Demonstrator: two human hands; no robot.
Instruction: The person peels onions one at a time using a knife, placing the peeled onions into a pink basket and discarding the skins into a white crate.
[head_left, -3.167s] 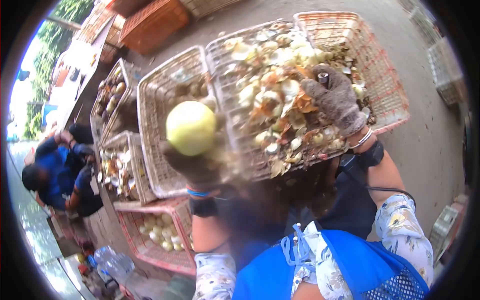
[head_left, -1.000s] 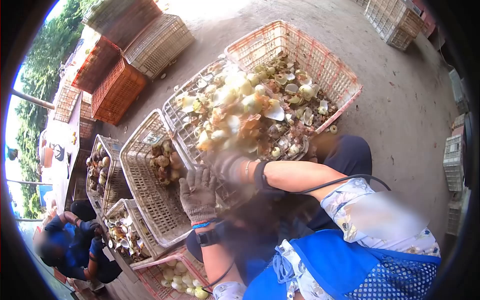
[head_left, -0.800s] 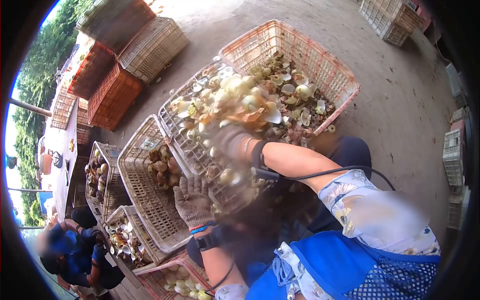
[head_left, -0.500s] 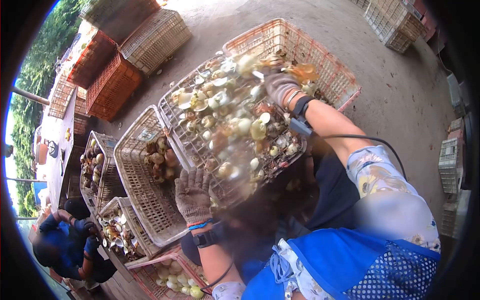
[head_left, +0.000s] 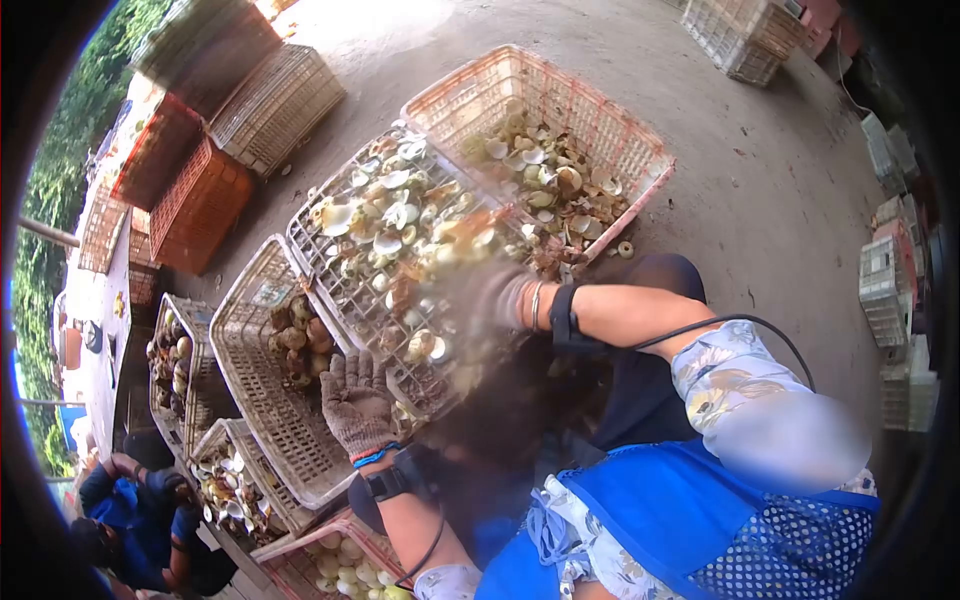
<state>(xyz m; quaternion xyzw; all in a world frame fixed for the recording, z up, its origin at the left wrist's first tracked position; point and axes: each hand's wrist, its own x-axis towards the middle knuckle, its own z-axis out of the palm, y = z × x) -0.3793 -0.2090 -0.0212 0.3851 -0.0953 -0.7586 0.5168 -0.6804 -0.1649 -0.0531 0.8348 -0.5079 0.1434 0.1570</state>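
- Closest in, the left hand in a grey knit glove (head_left: 355, 405) hasn't budged since half a second ago. Its palm is still parked on the near corner of the grey plastic lattice crate (head_left: 335, 285), with the fingers (head_left: 350, 368) spread wide and released, holding nothing.
- The big change is the right hand in a grey glove (head_left: 487, 297). Half a second ago it was stretched out to the far end of the crate. Now it's pulled back to the near side, down in the pile.
- It's smeared with motion blur, so I honestly can't tell if those fingers are clenched on anything.
- The heap of cream and brown peel scraps (head_left: 400, 215) is piled on top of that grey crate, curled shells with pale insides and rusty bits.
- Just left is a white lattice crate (head_left: 270, 400) with a few brown husked fruits (head_left: 298, 335) in its far corner.
- Beyond the heap, touching the grey crate, a pink plastic crate (head_left: 480, 85) holds more scraps.
- Furthest out are the concrete floor (head_left: 780, 190) and some stacked orange crates (head_left: 195, 205).
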